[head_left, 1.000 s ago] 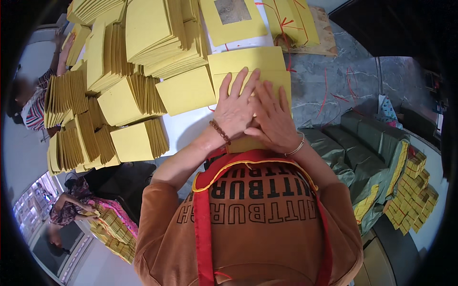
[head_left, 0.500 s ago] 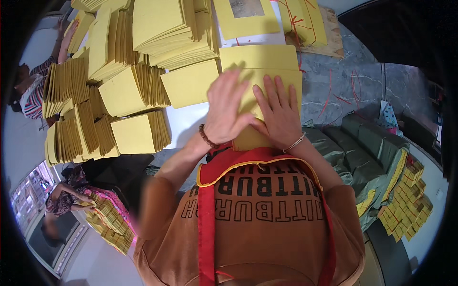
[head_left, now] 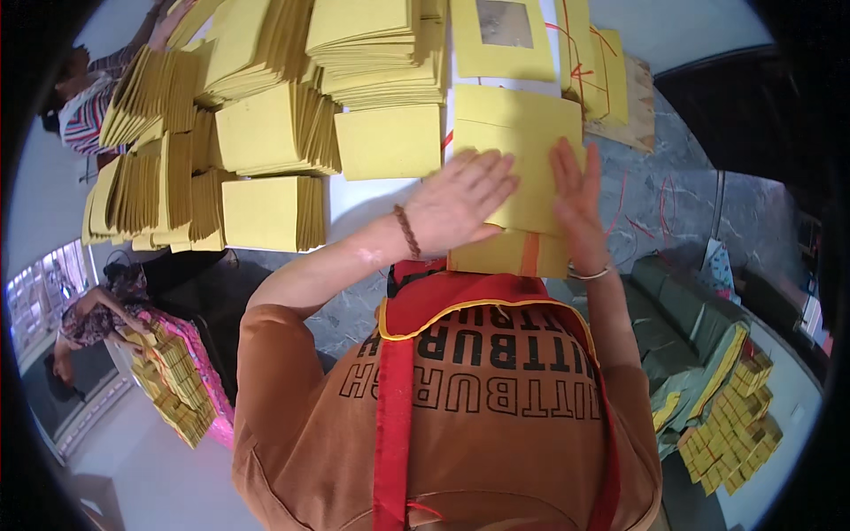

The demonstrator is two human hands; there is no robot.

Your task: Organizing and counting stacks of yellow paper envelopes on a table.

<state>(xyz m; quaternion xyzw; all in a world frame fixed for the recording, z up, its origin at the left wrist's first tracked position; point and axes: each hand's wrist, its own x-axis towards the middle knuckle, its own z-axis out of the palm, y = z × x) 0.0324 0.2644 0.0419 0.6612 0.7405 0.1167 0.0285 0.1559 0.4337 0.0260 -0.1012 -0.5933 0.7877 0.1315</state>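
Observation:
In front of my chest, at the table's near edge, lies a yellow paper envelope (head_left: 518, 124) with a fold line near its far end. My left hand (head_left: 462, 202) rests flat on its left side, fingers stretched toward the middle. My right hand (head_left: 580, 203) is turned on edge along the right side, its fingers straight and slightly apart. Closest to my apron, another yellow piece (head_left: 491, 252) shows with an orange strip (head_left: 529, 255) across it. Whether more envelopes lie beneath is hidden.
Several stacks of yellow envelopes (head_left: 282, 124) cover the table to the left. Beyond my hands is a yellow piece with a grey window (head_left: 505, 25); bundles tied with red string (head_left: 609, 75) lie at the far right. A dark green sofa (head_left: 677, 305) stands right. Two other people sit at left.
My hands have moved apart: the left slid to the envelope's left side, the right turned on edge at its right side. The whole view has shifted, too.

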